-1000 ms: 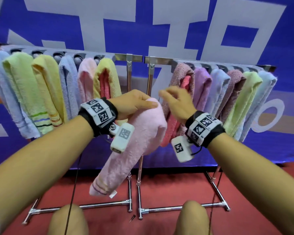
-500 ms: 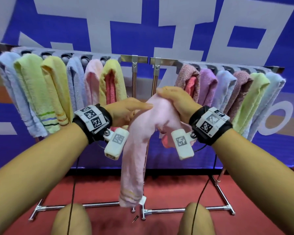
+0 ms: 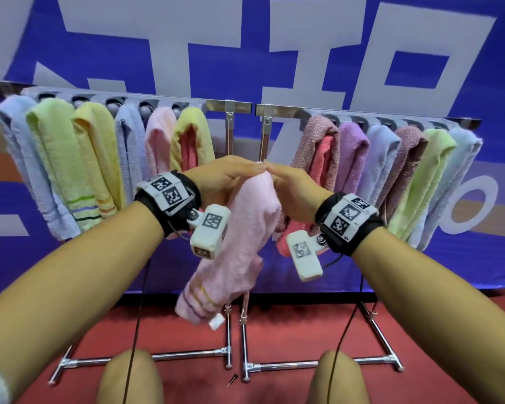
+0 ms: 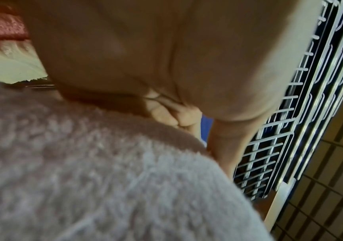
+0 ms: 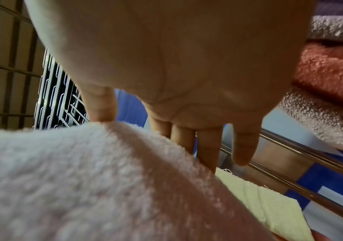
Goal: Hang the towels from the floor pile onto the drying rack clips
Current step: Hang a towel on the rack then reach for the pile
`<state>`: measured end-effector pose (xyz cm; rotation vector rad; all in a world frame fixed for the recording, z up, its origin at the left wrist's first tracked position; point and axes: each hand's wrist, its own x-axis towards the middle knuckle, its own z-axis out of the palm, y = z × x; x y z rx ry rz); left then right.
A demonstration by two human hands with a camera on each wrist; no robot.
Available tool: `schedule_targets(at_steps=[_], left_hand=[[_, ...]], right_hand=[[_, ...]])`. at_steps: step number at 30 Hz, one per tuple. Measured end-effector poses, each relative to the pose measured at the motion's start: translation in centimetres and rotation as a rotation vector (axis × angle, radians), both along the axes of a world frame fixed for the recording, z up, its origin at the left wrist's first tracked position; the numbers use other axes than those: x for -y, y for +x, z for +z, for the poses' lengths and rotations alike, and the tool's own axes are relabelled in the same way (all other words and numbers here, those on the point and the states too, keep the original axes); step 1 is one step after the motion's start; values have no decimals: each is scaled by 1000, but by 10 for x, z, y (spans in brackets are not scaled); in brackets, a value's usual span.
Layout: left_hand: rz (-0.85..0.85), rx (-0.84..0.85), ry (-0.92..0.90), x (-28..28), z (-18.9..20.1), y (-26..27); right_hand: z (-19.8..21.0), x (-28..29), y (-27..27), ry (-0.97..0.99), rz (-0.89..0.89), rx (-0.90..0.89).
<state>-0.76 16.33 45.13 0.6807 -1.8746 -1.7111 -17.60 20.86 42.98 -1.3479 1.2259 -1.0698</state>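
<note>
A folded pink towel (image 3: 239,243) hangs from both hands in front of the gap between the two drying racks (image 3: 277,109). My left hand (image 3: 225,176) curls over the towel's top fold, its fingertips (image 4: 166,114) tucked against the cloth (image 4: 84,163). My right hand (image 3: 292,191) meets it from the right. Its thumb (image 5: 100,104) sits on the near side of the towel (image 5: 63,171), and three fingers (image 5: 207,146) reach down behind the fold. The little finger stays clear. The towel's striped end (image 3: 199,301) swings low to the left.
Both rack bars carry rows of hung towels, left (image 3: 70,158) and right (image 3: 405,170). The inner ends of the bars show bare metal (image 3: 216,105). Rack feet (image 3: 164,357) stand on the red floor (image 3: 289,322). My knees (image 3: 129,377) are at the bottom edge.
The right hand came onto the towel's top and now meets the left hand's fingertips. The towel's lower end dropped straight, then swung left and up.
</note>
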Motion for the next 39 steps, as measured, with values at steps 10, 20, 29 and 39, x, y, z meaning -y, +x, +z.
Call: schedule_targets(at_steps=[10, 20, 29, 39], left_hand=[[40, 79, 134, 10, -6, 24], [15, -48, 75, -27, 5, -9], [51, 3, 33, -47, 23, -32], [88, -148, 60, -24, 37, -107]], right_hand=[[16, -9, -12, -149, -6, 324], [23, -28, -27, 32, 30, 149], [35, -42, -58, -15, -6, 150], [58, -43, -120, -137, -179, -11]])
